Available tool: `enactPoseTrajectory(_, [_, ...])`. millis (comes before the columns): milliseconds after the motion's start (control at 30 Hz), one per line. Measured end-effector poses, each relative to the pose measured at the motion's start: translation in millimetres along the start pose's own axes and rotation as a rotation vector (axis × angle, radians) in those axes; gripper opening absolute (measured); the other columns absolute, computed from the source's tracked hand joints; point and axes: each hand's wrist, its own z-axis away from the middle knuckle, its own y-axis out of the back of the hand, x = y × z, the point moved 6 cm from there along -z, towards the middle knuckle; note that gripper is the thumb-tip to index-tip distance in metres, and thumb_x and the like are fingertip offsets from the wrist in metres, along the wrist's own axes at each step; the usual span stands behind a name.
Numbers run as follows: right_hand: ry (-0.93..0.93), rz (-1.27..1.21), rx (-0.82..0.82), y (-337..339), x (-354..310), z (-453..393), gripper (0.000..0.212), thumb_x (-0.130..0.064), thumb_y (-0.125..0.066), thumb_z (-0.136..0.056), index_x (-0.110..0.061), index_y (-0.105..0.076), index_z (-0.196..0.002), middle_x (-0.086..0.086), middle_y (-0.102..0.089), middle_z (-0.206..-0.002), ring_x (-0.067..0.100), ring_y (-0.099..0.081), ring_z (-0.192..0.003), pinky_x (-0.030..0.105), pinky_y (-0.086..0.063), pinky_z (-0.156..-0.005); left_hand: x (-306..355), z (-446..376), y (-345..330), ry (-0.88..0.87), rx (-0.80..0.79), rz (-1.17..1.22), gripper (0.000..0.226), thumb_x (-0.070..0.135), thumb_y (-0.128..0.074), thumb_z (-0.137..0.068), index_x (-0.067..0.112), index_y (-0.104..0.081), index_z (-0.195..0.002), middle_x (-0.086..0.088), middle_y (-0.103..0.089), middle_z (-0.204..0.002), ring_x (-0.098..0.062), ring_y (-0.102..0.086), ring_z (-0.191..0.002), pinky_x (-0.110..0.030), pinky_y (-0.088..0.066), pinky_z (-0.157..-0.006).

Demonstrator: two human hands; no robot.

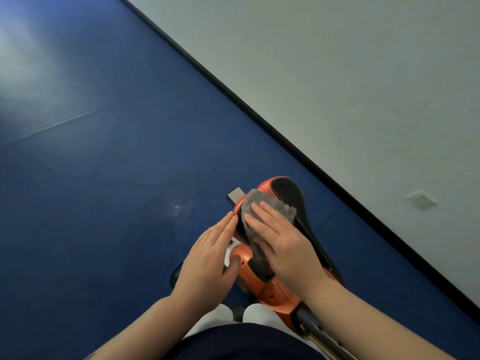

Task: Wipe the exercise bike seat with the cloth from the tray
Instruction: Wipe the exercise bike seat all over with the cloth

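Cloth (267,203): grey, fuzzy; lies on top of the seat's wide end, pressed flat under the right hand. Its far edge sticks out beyond the fingertips; its near part hangs down past the seat's rim towards the orange frame.
Right hand (281,240): palm down, fingers stretched out and slightly spread over the cloth. Not a pinch, not a fist: an open flat press on the cloth.
Left hand (207,258): open, fingers straight and together, laid against the seat's left edge; thumb rests on the orange frame below. It grasps nothing, only touches.
Seat (291,190): black padded top with orange rim, narrow nose running towards the lower right. The cloth sits on the left half of the wide end; the right half is bare.
Frame (262,287): orange housing under the seat, a grey tube running off the bottom edge.
Grey square post end (235,196): just beside the seat's left rim, beyond the left fingertips.
Floor (104,152): blue, with a faint pale smudge left of the seat.
Wall (337,74): pale, black skirting, a white socket plate (422,200) low on it.
Hidden: seat middle and nose are covered by the right hand and wrist; how much cloth lies under the palm cannot be told.
Cut off: both forearms and dark clothing at the bottom edge; two white rounded shapes (257,311) there are hard to identify.
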Motion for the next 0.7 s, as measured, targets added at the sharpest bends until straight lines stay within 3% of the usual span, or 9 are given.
enactPoseTrajectory(233, [-0.134,0.035,0.130,-6,-17,-26,0.040,-0.021,-0.049,-0.095,-0.012,-0.054,-0.133,0.008,-0.050,-0.142,0.021,-0.040,-0.136,0.036,-0.033,-0.112,2,-1,-3,0.039,-0.020,0.031,0.066,0.028,-0.050,-0.091,0.030,-0.015,-0.147,0.019,-0.018,-0.152,0.000,-0.019,-0.139,-0.025,-0.022,-0.114])
enactPoseTrajectory(433, [0.032,0.143,0.000,-5,-8,5,0.053,-0.016,-0.064,-0.085,-0.017,-0.051,-0.136,0.002,-0.047,-0.144,0.018,-0.037,-0.138,0.033,-0.032,-0.113,-5,3,-3,0.098,-0.028,0.076,0.064,0.036,-0.051,-0.091,0.039,-0.017,-0.145,0.030,-0.016,-0.145,0.029,-0.003,-0.123,0.003,-0.006,-0.098])
enactPoseTrajectory(600, [-0.145,0.027,0.081,-4,-15,-25,0.042,-0.021,-0.050,-0.094,-0.011,-0.052,-0.135,0.008,-0.048,-0.143,0.021,-0.037,-0.137,0.029,-0.024,-0.115,6,-4,-3,0.061,0.000,0.075,0.068,0.022,-0.055,-0.089,0.034,-0.020,-0.146,0.031,-0.015,-0.145,0.029,-0.005,-0.123,0.006,-0.008,-0.096])
enactPoseTrajectory(700, [-0.112,0.065,0.096,-6,-16,-2,0.044,-0.018,-0.055,-0.093,-0.013,-0.051,-0.136,0.006,-0.049,-0.143,0.019,-0.038,-0.137,0.033,-0.031,-0.113,12,-3,0,0.030,0.003,0.061,0.061,0.023,-0.055,-0.089,0.036,-0.029,-0.142,0.037,-0.012,-0.144,0.027,-0.009,-0.125,0.005,-0.012,-0.096])
